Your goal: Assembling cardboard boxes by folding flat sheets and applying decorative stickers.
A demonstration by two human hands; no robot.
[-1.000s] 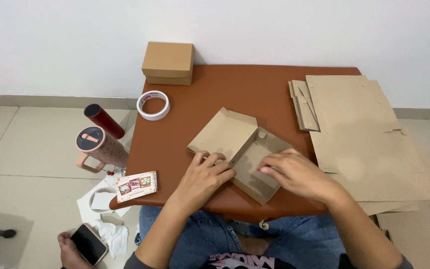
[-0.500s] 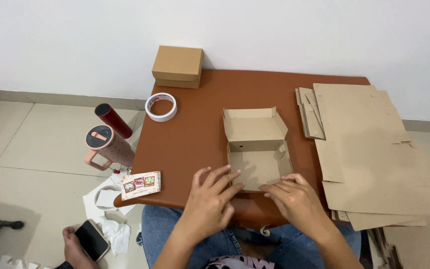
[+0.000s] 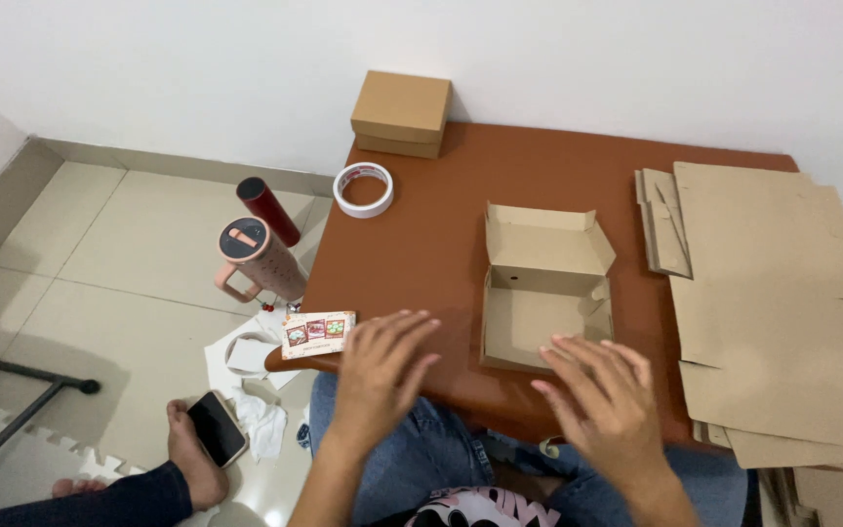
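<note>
Left hand [image 3: 380,366] and right hand [image 3: 605,398] hovering spread, each grip wide and empty, open cardboard box [image 3: 544,288] just beyond, brown bench [image 3: 421,244]

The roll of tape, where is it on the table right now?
The roll of tape lies flat near the far left corner of the brown table, just in front of the closed cardboard box and left of the open box.

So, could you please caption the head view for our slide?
Both hands, left hand and right hand, hover empty beside an open cardboard box on a brown table.
</note>
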